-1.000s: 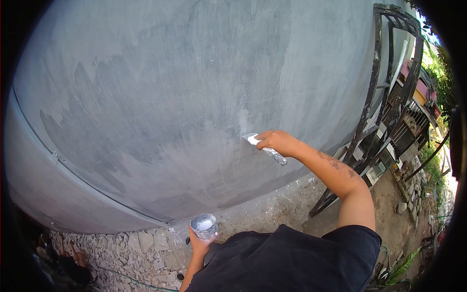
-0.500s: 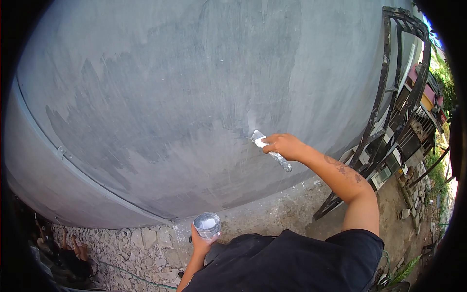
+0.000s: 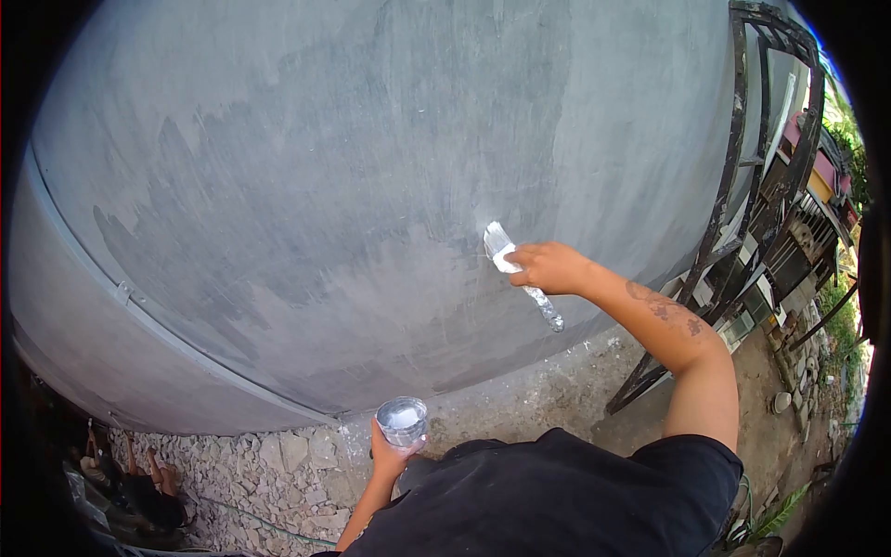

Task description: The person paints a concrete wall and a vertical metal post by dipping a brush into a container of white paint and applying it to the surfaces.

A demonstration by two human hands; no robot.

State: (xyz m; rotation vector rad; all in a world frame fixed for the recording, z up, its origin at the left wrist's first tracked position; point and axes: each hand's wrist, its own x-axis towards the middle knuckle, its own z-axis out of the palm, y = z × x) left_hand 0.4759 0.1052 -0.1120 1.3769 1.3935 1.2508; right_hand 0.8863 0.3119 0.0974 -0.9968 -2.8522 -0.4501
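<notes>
My right hand (image 3: 555, 269) is wrapped around a paintbrush (image 3: 501, 249) with a paint-smeared handle. Its whitish bristles point up and to the left, at the surface of the grey wall (image 3: 390, 186), beside a small light smear. Whether the tips press on the wall is hard to make out. Low in the view, my left hand (image 3: 394, 452) grips a small paint-stained cup (image 3: 402, 422) with pale paint inside. The wall shows darker, streaky patches left of the brush and a lighter tone to the right.
A dark metal frame (image 3: 733, 186) stands along the right side of the wall. Broken rubble (image 3: 269, 473) covers the ground at lower left, with a thin green hose (image 3: 269, 524) across it. Other people (image 3: 153, 487) are at the far lower left. A pipe (image 3: 200, 348) runs along the wall.
The brush has moved slightly upward on the wall, and its bristles now show more fully. My left hand with the cup has shifted a little to the right.
</notes>
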